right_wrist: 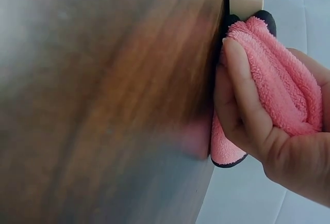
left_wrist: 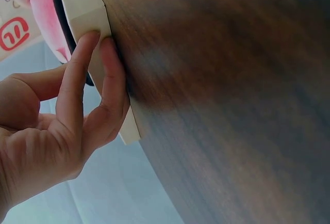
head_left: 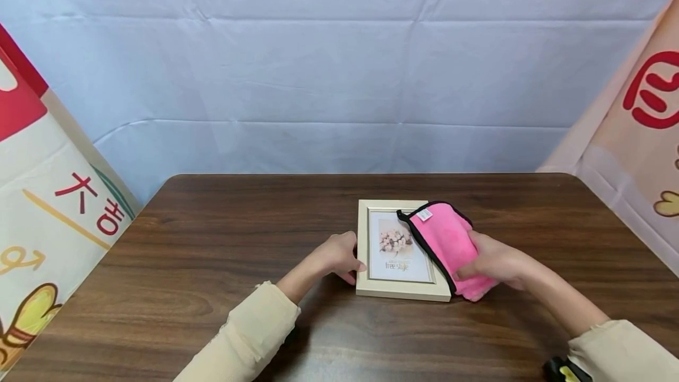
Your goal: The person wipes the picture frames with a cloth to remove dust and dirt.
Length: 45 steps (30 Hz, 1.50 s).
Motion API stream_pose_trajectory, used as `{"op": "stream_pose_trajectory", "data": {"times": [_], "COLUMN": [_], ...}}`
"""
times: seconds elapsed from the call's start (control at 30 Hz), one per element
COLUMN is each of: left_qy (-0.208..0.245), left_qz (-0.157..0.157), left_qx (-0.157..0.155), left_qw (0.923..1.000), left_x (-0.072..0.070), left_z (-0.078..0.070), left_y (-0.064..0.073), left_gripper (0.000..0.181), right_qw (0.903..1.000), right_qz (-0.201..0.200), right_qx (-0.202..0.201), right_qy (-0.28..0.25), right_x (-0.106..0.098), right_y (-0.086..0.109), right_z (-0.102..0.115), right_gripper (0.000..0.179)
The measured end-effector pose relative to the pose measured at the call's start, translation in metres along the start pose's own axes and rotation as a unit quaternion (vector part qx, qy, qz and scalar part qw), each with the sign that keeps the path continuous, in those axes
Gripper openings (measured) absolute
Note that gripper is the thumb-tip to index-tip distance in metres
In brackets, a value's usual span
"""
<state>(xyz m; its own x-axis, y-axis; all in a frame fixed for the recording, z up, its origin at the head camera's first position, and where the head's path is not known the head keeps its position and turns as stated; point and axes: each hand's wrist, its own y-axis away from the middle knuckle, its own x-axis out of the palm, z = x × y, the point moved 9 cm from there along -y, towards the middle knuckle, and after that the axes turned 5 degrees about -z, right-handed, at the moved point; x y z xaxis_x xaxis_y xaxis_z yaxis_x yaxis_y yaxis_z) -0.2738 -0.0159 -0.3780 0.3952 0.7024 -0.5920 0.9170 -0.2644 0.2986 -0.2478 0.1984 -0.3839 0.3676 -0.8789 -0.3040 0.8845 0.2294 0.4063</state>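
A cream picture frame [head_left: 403,289] lies face up on the brown wooden table, with pink blossoms and upside-down lettering behind its front. At its left edge my left hand [head_left: 339,255] holds it, fingers against the outer side [left_wrist: 94,35] and thumb over the front border. A pink plush cloth [head_left: 448,234] with black trim and a small white label covers the frame's right side. My right hand [head_left: 498,258] grips this bunched cloth; in the right wrist view, fingers [right_wrist: 242,79] curl around its folds beside the frame's corner. The cloth hides the frame's right border.
The wooden table [head_left: 212,229] has its far edge against a pale blue sheet [head_left: 318,75]. Printed cloths hang at the left [head_left: 58,205] and right [head_left: 636,152]. A small black and yellow object [head_left: 566,370] is by the right sleeve, partly cut off.
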Motion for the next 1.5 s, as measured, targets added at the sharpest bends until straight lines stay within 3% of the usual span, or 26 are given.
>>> {"op": "stream_pose_trajectory", "data": {"times": [0.2, 0.33, 0.5, 0.77, 1.1, 1.37, 1.5], "left_qy": [0.013, 0.015, 0.016, 0.021, 0.033, 0.023, 0.021], "left_qz": [0.001, 0.002, 0.0, 0.001, -0.004, -0.007, -0.008], "left_qx": [-0.003, -0.005, -0.002, 0.001, 0.001, -0.011, -0.011], "left_qw": [0.9999, 0.9999, 0.9999, 0.9998, 0.9995, 0.9996, 0.9997], "left_x": [0.0, 0.001, 0.002, 0.003, 0.002, 0.0, 0.0], "left_z": [0.0, 0.0, 0.0, -0.001, -0.001, 0.002, 0.002], "left_y": [0.0, 0.0, 0.001, 0.0, 0.0, 0.0, -0.001], "left_gripper": [0.022, 0.022, 0.022, 0.022, 0.022, 0.026, 0.026], "right_qw": [0.9997, 0.9998, 0.9997, 0.9998, 1.0, 0.9997, 0.9993], "right_qz": [-0.008, -0.006, -0.004, 0.004, 0.008, 0.02, 0.029], "right_qx": [-0.001, 0.007, 0.021, 0.019, -0.004, -0.012, -0.023], "right_qy": [0.024, 0.02, 0.013, 0.003, -0.004, -0.004, -0.008], "right_x": [-0.008, -0.014, -0.021, -0.025, -0.018, -0.006, 0.001], "right_y": [-0.014, -0.026, -0.037, -0.045, -0.036, -0.017, -0.006], "right_z": [0.007, 0.01, 0.012, 0.012, 0.012, 0.007, 0.004], "right_gripper": [0.084, 0.077, 0.081, 0.078, 0.075, 0.083, 0.078]}}
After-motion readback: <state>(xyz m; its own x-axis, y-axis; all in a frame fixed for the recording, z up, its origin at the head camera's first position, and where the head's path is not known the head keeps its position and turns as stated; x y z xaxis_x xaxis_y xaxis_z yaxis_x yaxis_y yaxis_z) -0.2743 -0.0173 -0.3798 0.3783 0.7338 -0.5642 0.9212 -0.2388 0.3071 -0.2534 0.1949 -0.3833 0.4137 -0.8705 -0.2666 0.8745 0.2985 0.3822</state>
